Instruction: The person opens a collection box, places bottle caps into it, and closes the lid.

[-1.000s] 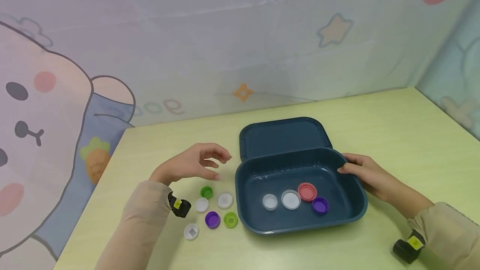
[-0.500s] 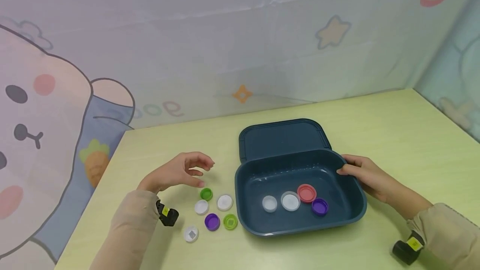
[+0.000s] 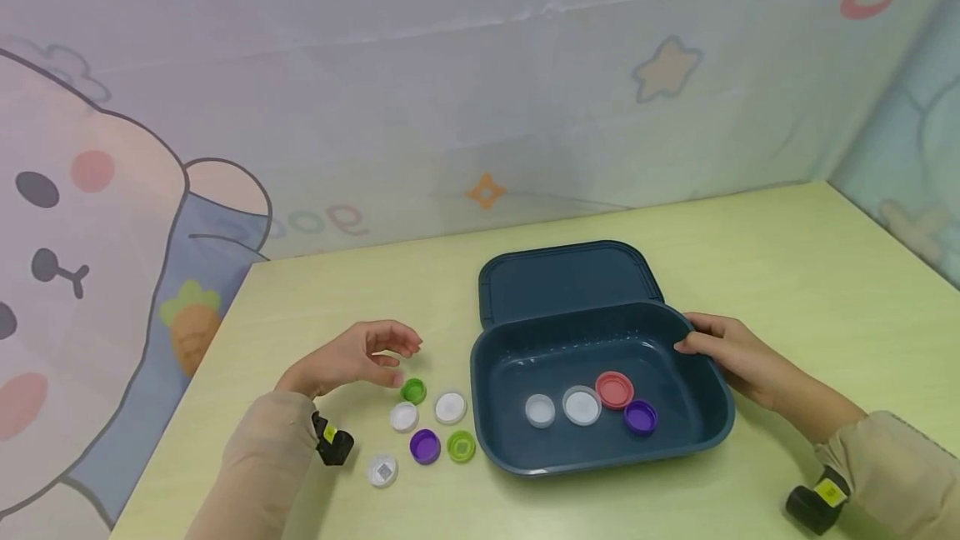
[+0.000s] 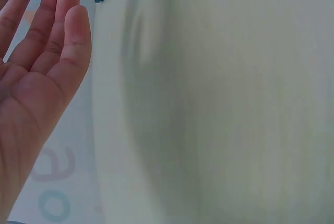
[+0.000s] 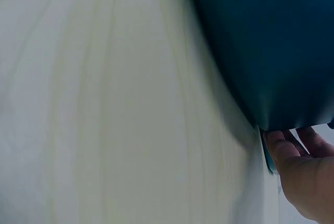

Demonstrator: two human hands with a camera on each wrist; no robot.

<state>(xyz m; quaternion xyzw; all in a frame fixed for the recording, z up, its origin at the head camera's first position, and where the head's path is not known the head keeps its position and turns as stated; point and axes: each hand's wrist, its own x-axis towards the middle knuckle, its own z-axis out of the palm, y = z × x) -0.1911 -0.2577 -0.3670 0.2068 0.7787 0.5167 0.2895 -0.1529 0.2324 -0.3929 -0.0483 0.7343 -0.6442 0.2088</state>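
1. The left hand (image 3: 356, 357) holds nothing, fingers loosely curved and thumb apart; its thumb tip is just beside the green cap (image 3: 413, 391), contact unclear, a pose that would suit a pinch.
2. The right hand (image 3: 735, 357) grips the right side of the box (image 3: 570, 448), thumb inside and fingers outside, probably to steady it.
3. Near the green cap on the table (image 3: 787, 273) lie three white caps (image 3: 404, 417), a purple cap (image 3: 425, 447) and a lime cap (image 3: 461, 446); four more caps sit inside the box.
4. The lid (image 3: 570, 282) lies behind the box, leaving its top uncovered.
5. Compared with one second ago, the left hand is farther from the box and lower; the right hand's grip looks unchanged.
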